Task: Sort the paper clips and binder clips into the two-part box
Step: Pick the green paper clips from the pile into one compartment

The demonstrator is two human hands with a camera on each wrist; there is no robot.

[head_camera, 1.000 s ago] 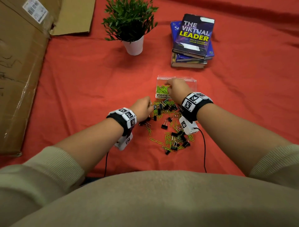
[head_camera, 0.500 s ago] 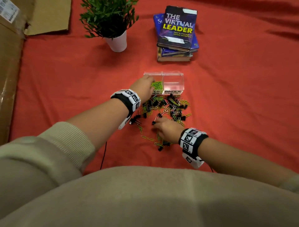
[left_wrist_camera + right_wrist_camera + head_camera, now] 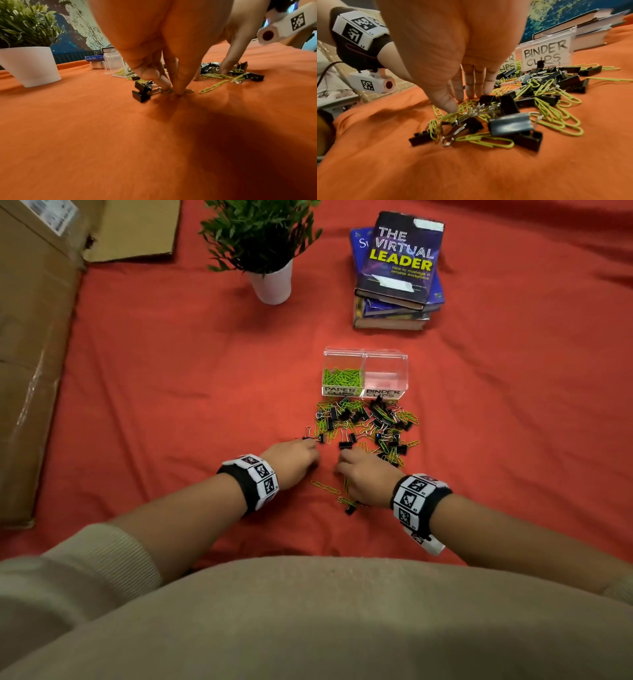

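Observation:
The clear two-part box (image 3: 404, 371) stands on the red cloth; its "PAPER CLIPS" half (image 3: 342, 378) holds green clips, while the "BINDER CLIPS" half (image 3: 386, 376) looks empty. In front of it lies a mixed pile (image 3: 364, 424) of green paper clips and black binder clips. My left hand (image 3: 312, 446) is at the pile's near left edge, and in the left wrist view its thumb and forefinger (image 3: 178, 83) pinch a green paper clip (image 3: 188, 90) lying flat on the cloth. My right hand (image 3: 458, 104) reaches into the near side of the pile, straight fingers touching clips, gripping nothing.
A potted plant (image 3: 270, 278) in a white pot and a stack of books (image 3: 397, 272) stand behind the box. Flattened cardboard (image 3: 30, 344) lies along the left. A few stray clips (image 3: 325, 487) lie between my wrists.
My left hand has come back from the paper clip compartment to the pile's near left edge and now pinches a clip. My right hand stays at the near side of the pile.

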